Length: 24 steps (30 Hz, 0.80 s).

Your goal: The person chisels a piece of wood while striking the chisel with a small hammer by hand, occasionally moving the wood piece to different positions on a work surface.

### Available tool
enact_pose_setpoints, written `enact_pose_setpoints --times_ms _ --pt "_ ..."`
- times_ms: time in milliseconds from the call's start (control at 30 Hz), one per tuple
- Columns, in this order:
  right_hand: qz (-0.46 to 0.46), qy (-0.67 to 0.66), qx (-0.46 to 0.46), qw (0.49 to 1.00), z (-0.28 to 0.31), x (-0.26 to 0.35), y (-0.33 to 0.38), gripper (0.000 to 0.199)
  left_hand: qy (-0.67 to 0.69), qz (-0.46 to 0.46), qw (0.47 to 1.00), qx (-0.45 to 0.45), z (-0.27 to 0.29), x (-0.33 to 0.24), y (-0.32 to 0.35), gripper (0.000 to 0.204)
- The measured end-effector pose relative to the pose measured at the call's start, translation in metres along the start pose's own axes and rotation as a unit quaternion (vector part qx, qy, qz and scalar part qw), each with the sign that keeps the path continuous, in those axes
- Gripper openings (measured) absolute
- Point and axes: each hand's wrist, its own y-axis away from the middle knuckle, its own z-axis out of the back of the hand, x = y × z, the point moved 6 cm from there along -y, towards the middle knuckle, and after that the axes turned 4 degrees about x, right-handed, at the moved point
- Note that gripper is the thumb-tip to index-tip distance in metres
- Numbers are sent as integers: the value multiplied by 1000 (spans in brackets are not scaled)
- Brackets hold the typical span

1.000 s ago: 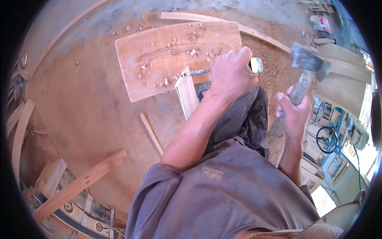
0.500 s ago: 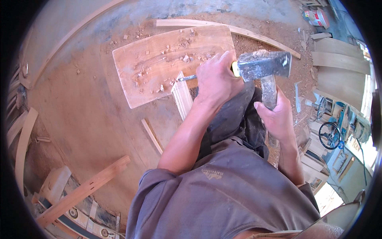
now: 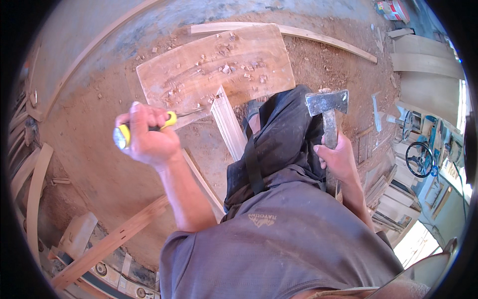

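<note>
My left hand [image 3: 152, 132] is closed round the yellow-and-black handle of a chisel [image 3: 171, 118]. The thin chisel blade points right, its tip short of the end of a pale timber piece [image 3: 228, 122]. That timber slants up from beside my leg, its far end over the near edge of a wide wooden board [image 3: 174, 74] strewn with chips. In my right hand [image 3: 339, 160] is the shaft of a hatchet [image 3: 327, 103], its dark steel head raised above the hand, beside my right knee. The hatchet touches neither the chisel nor the timber.
A long wooden strip [image 3: 318, 40] lies behind the board. Sawdust and chips cover the floor. At lower left a reddish beam [image 3: 112, 240] crosses near a machine. On the right stand a machine with a black handwheel [image 3: 419, 159] and stacked boards [image 3: 398, 184]; a bucket [image 3: 392, 10] is at far right.
My left hand has swung left with the chisel, off the timber's end. The hatchet has dropped slightly and turned, away from the chisel handle, still in my right hand.
</note>
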Motion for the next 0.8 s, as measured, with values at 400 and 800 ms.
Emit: enact_pose_setpoints --times_ms 400,800 --pt "-11 116 66 991 -25 -23 4 40 -21 -23 993 112 -24 14 19 17" --pt "24 188 71 979 -26 -25 10 44 0 -36 987 157 -46 31 18 21"
